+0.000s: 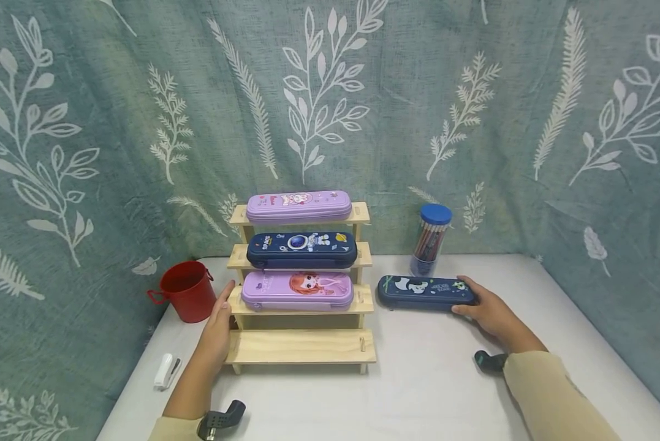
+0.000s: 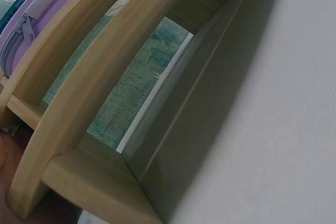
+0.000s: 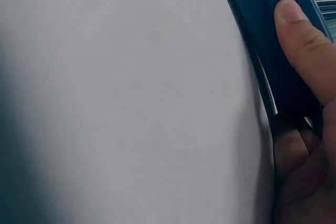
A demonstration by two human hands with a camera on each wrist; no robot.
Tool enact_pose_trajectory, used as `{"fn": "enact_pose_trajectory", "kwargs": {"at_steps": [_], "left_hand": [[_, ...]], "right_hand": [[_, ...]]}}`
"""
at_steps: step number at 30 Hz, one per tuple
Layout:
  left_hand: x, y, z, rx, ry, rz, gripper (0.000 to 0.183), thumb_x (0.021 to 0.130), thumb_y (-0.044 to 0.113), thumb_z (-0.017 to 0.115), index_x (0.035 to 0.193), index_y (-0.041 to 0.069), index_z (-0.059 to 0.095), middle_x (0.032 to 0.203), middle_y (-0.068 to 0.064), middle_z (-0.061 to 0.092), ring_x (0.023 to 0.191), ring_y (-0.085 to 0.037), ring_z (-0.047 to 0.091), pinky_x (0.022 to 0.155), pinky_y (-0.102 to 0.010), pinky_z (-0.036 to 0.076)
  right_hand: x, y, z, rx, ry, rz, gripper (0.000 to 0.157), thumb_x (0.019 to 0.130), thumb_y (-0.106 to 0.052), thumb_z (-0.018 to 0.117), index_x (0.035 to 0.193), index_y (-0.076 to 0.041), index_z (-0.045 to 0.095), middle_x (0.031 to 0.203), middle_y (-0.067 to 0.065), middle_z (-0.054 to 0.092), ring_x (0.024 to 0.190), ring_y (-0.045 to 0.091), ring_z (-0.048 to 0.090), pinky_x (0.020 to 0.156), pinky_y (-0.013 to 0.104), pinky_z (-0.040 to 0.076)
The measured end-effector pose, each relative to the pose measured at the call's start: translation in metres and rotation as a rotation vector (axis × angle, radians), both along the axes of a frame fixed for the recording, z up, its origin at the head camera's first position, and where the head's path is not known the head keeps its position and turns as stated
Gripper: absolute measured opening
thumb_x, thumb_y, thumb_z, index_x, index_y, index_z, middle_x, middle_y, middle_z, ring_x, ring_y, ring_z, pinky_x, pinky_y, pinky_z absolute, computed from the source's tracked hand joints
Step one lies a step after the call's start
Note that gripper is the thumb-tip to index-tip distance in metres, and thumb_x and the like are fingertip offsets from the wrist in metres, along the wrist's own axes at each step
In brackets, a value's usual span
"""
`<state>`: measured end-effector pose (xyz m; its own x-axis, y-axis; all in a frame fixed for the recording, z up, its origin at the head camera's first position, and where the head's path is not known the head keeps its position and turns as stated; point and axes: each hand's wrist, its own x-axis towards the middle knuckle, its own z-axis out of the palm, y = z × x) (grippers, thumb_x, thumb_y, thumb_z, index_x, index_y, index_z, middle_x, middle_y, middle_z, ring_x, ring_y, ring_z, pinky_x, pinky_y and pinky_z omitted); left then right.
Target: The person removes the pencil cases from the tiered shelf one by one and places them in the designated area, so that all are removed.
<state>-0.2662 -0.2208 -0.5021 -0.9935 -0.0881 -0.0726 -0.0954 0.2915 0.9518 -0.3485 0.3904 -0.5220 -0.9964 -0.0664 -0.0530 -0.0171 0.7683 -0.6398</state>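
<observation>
My right hand (image 1: 491, 313) grips the right end of a dark blue pencil case (image 1: 426, 293) with a panda on its lid, lying on the white table. The right wrist view shows my thumb (image 3: 302, 40) along the case's side. Straight fingers of my left hand (image 1: 216, 334) rest against the left side of a four-step wooden rack (image 1: 299, 346). On its upper steps lie a light purple case (image 1: 299, 211), a dark blue space case (image 1: 302, 251) and a purple case with a red-haired girl (image 1: 299, 291). The lowest step is bare.
A red bucket (image 1: 189, 291) stands left of the rack, with a white stapler (image 1: 165, 371) nearer the front. Behind the panda case is a clear jar of pencils (image 1: 430, 242) with a blue lid. Green leaf-patterned cloth (image 1: 396, 153) hangs around the table.
</observation>
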Motion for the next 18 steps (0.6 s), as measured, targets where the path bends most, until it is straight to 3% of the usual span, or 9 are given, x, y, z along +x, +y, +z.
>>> {"fn": "enact_pose_trajectory", "kwargs": {"at_steps": [9,18], "left_hand": [[0.0032,-0.0011,0.0008,0.005,0.011,-0.007,0.054,0.111,0.055,0.02,0.164,0.053,0.012,0.176,0.007,0.011,0.164,-0.026,0.005,0.129,-0.064,0.012],[-0.0009,0.0008,-0.0009,0.008,0.008,0.012,0.053,0.112,0.053,0.022,0.164,0.053,0.015,0.176,0.006,0.014,0.164,-0.026,0.006,0.128,-0.064,0.013]], "right_hand": [[0.0005,-0.0067,-0.0022,-0.001,-0.054,-0.053,0.115,0.085,-0.064,0.077,0.17,-0.024,0.011,0.167,0.034,0.02,0.151,0.062,0.016,0.118,0.078,0.014],[0.0031,-0.0049,-0.0018,0.004,-0.054,-0.076,0.115,0.088,-0.063,0.074,0.17,-0.024,0.002,0.168,0.033,0.013,0.151,0.063,0.013,0.118,0.078,0.012]]}}
